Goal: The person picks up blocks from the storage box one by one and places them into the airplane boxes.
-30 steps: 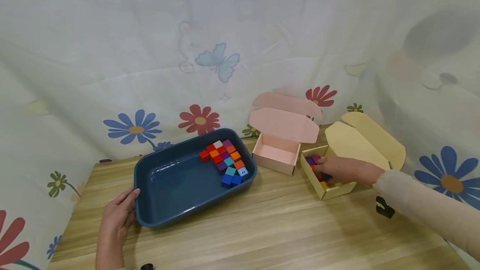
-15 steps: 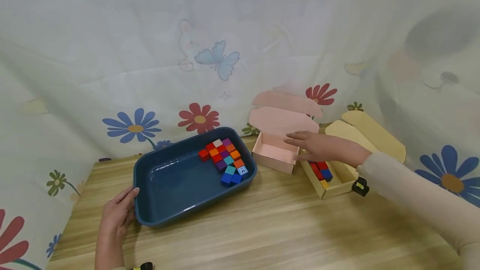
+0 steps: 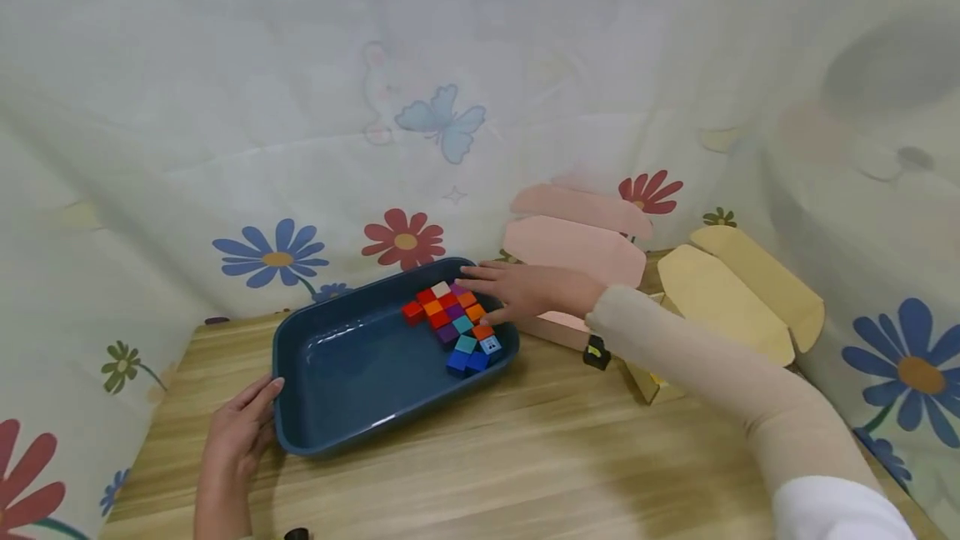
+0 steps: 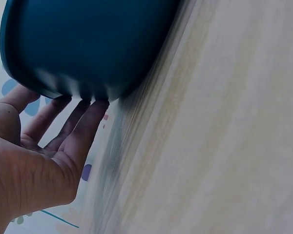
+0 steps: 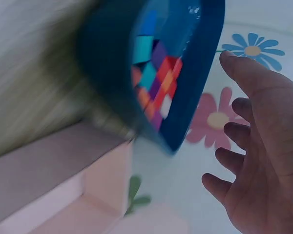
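A dark blue tray (image 3: 352, 382) lies on the table, with several colored cubes (image 3: 450, 315) grouped in its right end. My left hand (image 3: 240, 432) rests against the tray's left end; in the left wrist view its fairly straight fingers (image 4: 78, 131) touch the outer wall and the thumb reaches the rim. Above the tray's right rim hovers my right hand (image 3: 528, 288), fingers spread and holding nothing. The right wrist view shows the same relaxed hand (image 5: 263, 141) beside the blurred tray (image 5: 195, 83) and cubes (image 5: 158, 83).
A pink box (image 3: 558, 327) with its lid raised stands right of the tray, partly hidden by my right arm. Beyond it is a yellow box (image 3: 645, 382), lid (image 3: 723, 302) open, mostly covered by the sleeve (image 3: 697, 365). A patterned cloth hangs behind the table (image 3: 525, 457).
My right hand has come out of the yellow box, passed leftward over the pink box, and reached the tray's right end. My left hand and the cubes in the tray look unmoved.
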